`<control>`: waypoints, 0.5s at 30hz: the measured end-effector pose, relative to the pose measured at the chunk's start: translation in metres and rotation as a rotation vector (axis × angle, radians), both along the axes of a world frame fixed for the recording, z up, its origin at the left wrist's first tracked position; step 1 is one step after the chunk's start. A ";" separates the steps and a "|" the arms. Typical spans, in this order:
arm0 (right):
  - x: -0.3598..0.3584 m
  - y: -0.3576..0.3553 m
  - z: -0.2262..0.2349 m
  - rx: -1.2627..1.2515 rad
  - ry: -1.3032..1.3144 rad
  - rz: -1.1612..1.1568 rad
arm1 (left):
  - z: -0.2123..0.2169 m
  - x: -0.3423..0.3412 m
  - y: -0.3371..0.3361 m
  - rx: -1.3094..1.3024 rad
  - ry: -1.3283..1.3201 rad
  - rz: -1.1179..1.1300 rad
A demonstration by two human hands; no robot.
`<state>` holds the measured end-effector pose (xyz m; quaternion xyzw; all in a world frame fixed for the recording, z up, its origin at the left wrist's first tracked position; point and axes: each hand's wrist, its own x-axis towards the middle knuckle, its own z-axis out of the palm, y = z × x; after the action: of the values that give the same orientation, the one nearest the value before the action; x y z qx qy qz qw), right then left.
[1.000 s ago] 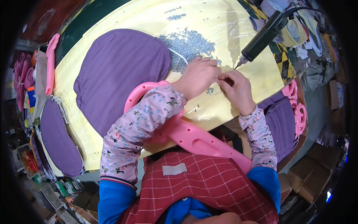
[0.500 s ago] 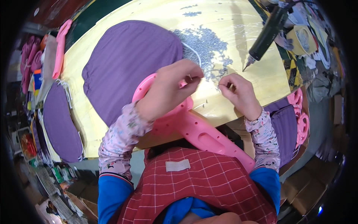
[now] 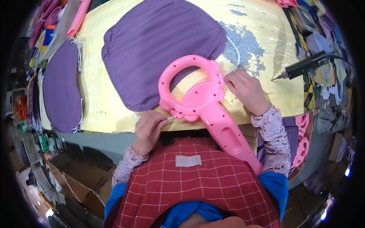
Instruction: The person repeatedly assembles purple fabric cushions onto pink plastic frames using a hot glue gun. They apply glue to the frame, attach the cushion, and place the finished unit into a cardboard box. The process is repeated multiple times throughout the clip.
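A pink plastic part (image 3: 231,135), a ring with a long handle dotted with holes, lies across the table's near edge, its handle against my apron. Under the ring and beyond it spreads a purple fabric piece (image 3: 159,49) with a white cord (image 3: 238,51) at its right corner. That cord runs down to my right hand (image 3: 246,91), whose fingers are pinched on it beside the ring's right rim. At the ring's lower left, my left hand (image 3: 149,128) is closed on a short length of white cord (image 3: 170,118) reaching the rim.
Small silver screws (image 3: 243,47) lie in a heap at the far right of the yellow tabletop (image 3: 279,100). A black electric screwdriver (image 3: 307,65) hangs beyond my right hand. Another purple piece (image 3: 62,89) sits at left. Cardboard boxes (image 3: 81,171) stand below.
My left hand has moved from above the ring to its lower left, onto cord. My right hand has left the screws for the cord at the ring's right. The screwdriver now hangs more level.
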<state>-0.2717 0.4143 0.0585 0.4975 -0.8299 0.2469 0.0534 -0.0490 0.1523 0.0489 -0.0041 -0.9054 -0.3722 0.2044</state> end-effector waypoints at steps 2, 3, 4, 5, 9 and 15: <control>0.000 0.001 0.002 -0.029 -0.008 0.028 | -0.011 0.000 0.005 -0.133 0.087 -0.016; 0.001 0.004 0.006 -0.079 -0.022 0.012 | -0.016 -0.002 0.005 -0.148 0.110 -0.037; 0.001 0.007 0.010 -0.129 -0.036 -0.004 | -0.019 -0.004 0.005 -0.163 0.136 -0.058; 0.003 0.012 0.011 -0.156 -0.120 -0.069 | -0.019 -0.005 0.005 -0.178 0.141 -0.064; 0.002 0.026 0.020 -0.221 -0.142 -0.211 | -0.018 -0.009 0.007 -0.256 0.169 -0.110; -0.029 0.072 0.022 -0.358 0.369 -0.573 | -0.017 0.001 -0.002 -0.529 0.171 -0.191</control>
<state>-0.3008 0.4860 0.0809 0.2643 -0.8555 0.2694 0.3545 -0.0485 0.1504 0.0320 -0.1735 -0.9460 -0.1392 0.2358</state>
